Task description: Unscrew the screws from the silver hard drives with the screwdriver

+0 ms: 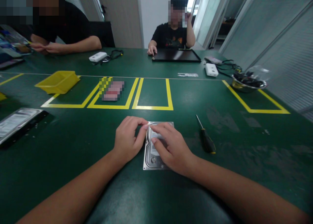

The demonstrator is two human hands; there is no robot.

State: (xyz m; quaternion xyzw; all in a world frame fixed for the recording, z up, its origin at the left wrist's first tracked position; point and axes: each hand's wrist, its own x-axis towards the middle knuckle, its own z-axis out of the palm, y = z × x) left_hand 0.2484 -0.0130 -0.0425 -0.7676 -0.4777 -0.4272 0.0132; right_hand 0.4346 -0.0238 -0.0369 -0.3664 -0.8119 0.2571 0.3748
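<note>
A silver hard drive (153, 157) lies flat on the green table, its label partly covered by my right hand. My left hand (128, 137) is closed at the drive's far left corner, thumb and index fingertip together on its edge. Over the drive's right side rests my right hand (174, 145), fingers curved and apart. Its index fingertip reaches close to that same corner, and the thumb tip is over the label. To the right lies a screwdriver (206, 140) with a black and yellow handle, its shaft pointing away from me.
Yellow tape frames (154, 107) mark the table. A yellow bin (58, 82) stands left; a metal bowl (248, 82) of dark items sits right. A larger drive-like device (18, 122) lies at left. Two people sit across, one touching a black panel (176, 55). White boxes (211, 70) have cables.
</note>
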